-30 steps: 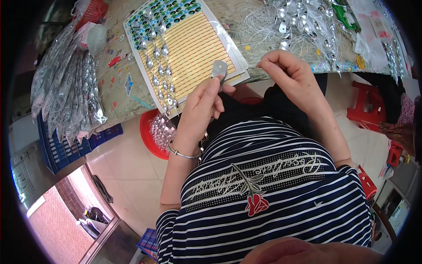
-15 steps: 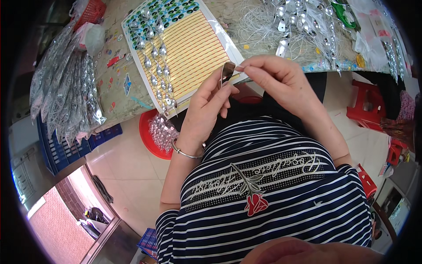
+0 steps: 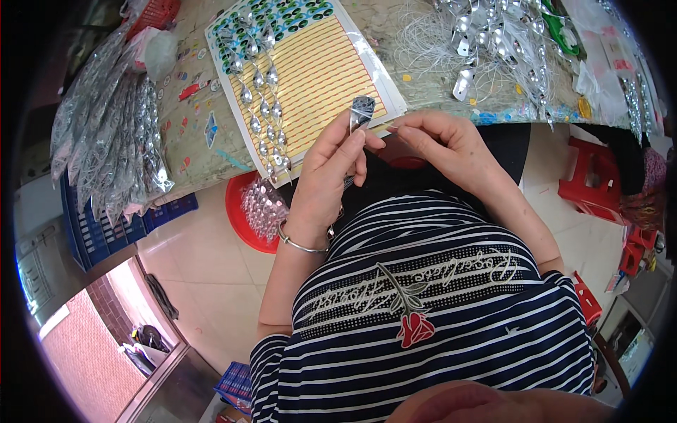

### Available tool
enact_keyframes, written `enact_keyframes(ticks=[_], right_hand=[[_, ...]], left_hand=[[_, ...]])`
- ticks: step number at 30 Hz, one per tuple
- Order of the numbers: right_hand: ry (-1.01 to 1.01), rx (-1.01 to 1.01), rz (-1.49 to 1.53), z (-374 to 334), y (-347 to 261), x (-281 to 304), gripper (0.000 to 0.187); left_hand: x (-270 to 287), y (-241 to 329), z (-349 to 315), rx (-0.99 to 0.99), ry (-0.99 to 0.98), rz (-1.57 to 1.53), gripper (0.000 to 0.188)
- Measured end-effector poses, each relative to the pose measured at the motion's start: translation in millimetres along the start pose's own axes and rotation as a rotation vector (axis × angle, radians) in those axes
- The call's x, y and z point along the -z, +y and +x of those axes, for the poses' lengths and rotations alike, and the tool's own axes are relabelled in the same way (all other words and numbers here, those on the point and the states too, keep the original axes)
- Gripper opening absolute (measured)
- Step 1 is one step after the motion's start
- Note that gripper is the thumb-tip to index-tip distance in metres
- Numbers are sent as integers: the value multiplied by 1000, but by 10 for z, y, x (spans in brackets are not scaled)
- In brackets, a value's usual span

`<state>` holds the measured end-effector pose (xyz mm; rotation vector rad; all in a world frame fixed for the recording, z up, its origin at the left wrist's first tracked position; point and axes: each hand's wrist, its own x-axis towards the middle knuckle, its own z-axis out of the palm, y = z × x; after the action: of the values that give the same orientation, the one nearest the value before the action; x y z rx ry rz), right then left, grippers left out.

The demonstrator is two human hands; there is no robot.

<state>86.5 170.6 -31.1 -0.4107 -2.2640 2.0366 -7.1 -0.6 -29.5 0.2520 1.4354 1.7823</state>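
Note:
Held in the closed fingers of my left hand (image 3: 331,158) is a shiny silver twisted strip (image 3: 362,111), its flat rounded end sticking up past the thumb. My right hand (image 3: 444,144) is just to the right, thumb and forefinger pinched on a thin narrow sliver (image 3: 391,128), too small to name surely. The pinch is a little apart from the silver strip. Beyond both hands, a sticker sheet (image 3: 321,67) with yellow ground and red lines lies on the table. Eye-shaped stickers (image 3: 285,21) fill its far part, and several silver spiral strips (image 3: 264,106) lie along its left side.
Bagged silver spirals (image 3: 116,134) hang over the table's left edge. More silver strips with clear tangled line (image 3: 486,49) lie at the far right. A red basin (image 3: 243,218) of silver pieces stands below the edge, a blue crate (image 3: 99,236) at left, a red stool (image 3: 592,176) at right.
My right hand has drawn back toward me, away from the strip's end. The strip has turned in my left hand, so its flat face shows more. The view has shifted slightly.

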Motion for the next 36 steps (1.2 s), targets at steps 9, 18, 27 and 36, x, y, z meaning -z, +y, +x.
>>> enact_keyframes(ticks=[9,18,27,36], right_hand=[[-63,-112,25,-25,-95,20,20],[-153,-108,-70,-49,-58,-4,19],[-66,240,-369,-35,-60,18,31],[-189,4,-163,36,-71,-125,29]], left_hand=[[-10,56,0,6,64,83,33],[-27,129,0,20,144,179,31],[-69,134,-36,-36,101,347,28],[-93,115,-54,-115,100,417,24]])
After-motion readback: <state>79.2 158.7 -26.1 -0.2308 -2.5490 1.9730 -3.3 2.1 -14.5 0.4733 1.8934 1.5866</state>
